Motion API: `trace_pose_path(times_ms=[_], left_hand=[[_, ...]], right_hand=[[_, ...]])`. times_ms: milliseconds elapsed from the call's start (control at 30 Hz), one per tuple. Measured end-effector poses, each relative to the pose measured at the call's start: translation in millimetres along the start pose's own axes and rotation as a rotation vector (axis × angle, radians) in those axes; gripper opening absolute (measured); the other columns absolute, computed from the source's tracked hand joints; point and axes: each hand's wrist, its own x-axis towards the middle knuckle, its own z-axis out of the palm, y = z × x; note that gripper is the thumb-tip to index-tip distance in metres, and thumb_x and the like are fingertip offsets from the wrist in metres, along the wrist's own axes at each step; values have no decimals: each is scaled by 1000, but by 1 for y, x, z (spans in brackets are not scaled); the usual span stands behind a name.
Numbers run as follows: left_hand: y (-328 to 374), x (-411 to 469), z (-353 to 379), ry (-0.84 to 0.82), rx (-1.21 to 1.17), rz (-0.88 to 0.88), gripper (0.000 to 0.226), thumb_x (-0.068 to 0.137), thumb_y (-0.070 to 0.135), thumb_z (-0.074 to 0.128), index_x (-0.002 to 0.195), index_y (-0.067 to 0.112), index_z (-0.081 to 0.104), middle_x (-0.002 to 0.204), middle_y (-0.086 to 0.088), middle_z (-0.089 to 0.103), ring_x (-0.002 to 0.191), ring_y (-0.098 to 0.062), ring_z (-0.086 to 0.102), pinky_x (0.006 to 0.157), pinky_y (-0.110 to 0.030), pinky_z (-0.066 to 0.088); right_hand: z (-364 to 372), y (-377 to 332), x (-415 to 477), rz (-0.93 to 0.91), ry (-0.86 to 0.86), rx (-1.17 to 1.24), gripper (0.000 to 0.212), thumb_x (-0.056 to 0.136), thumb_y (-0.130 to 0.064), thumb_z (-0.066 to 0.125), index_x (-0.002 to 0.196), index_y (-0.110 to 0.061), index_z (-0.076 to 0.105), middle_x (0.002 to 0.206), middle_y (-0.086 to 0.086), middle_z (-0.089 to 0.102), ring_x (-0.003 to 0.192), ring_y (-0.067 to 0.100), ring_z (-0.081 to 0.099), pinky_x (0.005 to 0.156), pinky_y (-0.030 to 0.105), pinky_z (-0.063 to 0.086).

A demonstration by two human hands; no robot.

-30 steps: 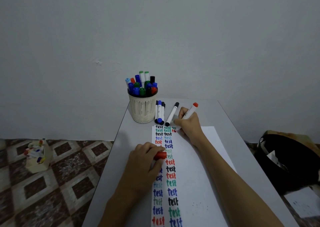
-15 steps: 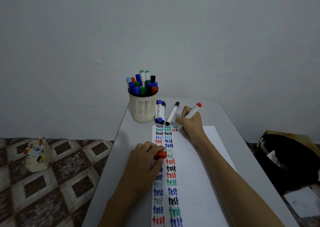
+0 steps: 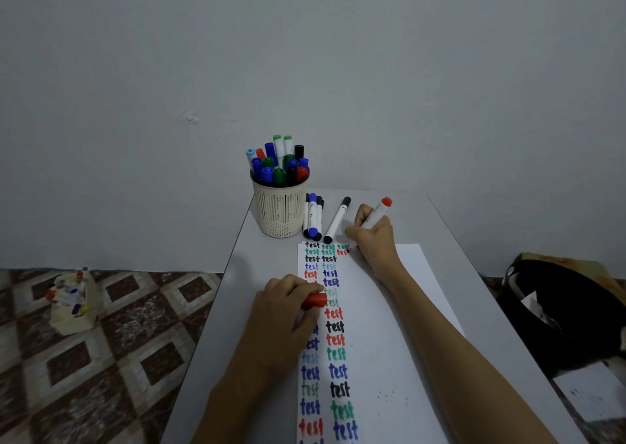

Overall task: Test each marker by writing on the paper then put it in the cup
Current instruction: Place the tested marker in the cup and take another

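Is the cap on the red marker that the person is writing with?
No: the left hand holds the red cap over the paper, while the right hand writes with the bare-tipped red marker.

your right hand (image 3: 372, 240) grips a red marker (image 3: 376, 214), tip on the paper (image 3: 389, 325) beside a red "test". your left hand (image 3: 288, 311) rests on the paper, holding the red cap (image 3: 315, 300). the cup (image 3: 280, 206) stands full, with loose markers (image 3: 314, 216) lying just beside it.
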Motion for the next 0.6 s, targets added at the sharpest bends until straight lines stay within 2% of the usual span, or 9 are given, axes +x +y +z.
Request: trace_pose_path(times_ms=[67, 167, 300, 400, 500, 600], left_hand=[[0, 0, 0, -4, -3, -3, 57, 80, 58, 27, 116, 24, 56, 112, 8, 55, 101, -6, 46, 91, -24, 36], [0, 0, -1, -13, -22, -14, 56, 80, 58, 25, 113, 26, 57, 110, 10, 54, 100, -4, 45, 91, -23, 36], [1, 1, -3, 0, -69, -18, 50, 83, 56, 32, 112, 26, 59, 107, 12, 55, 99, -4, 48, 90, -26, 41], [1, 0, -5, 33, -134, -30, 39, 87, 48, 43, 112, 24, 60, 104, 13, 57, 96, -3, 55, 86, -26, 48], [6, -1, -10, 60, -236, -55, 27, 91, 32, 53, 113, 19, 60, 104, 8, 60, 91, -3, 60, 79, -22, 53], [10, -2, -14, 109, -332, -100, 23, 88, 18, 59, 111, 17, 59, 101, 6, 62, 86, -5, 64, 73, -20, 55]], right_hand=[[-1, -1, 0, 18, -26, 42, 36, 75, 18, 56, 64, -10, 36, 59, 5, 36, 48, 7, 41, 46, 13, 41], [-2, -1, 0, 42, 2, 78, 33, 76, 16, 57, 65, -9, 39, 59, 7, 38, 53, 12, 42, 51, 21, 44], [-11, -8, -2, 158, 119, 430, 35, 78, 4, 71, 68, -14, 43, 61, 8, 46, 43, 9, 44, 42, 19, 42], [-14, -17, -5, 195, 108, 542, 34, 74, -3, 79, 69, -16, 47, 61, 6, 50, 47, 10, 45, 47, 22, 42], [-18, -31, -12, 173, 24, 520, 16, 82, 3, 66, 75, -9, 57, 75, 10, 62, 62, 17, 61, 53, 22, 50], [-21, -45, -29, 209, -129, 656, 11, 84, 7, 50, 83, 1, 59, 84, 17, 67, 67, 23, 68, 56, 26, 55]])
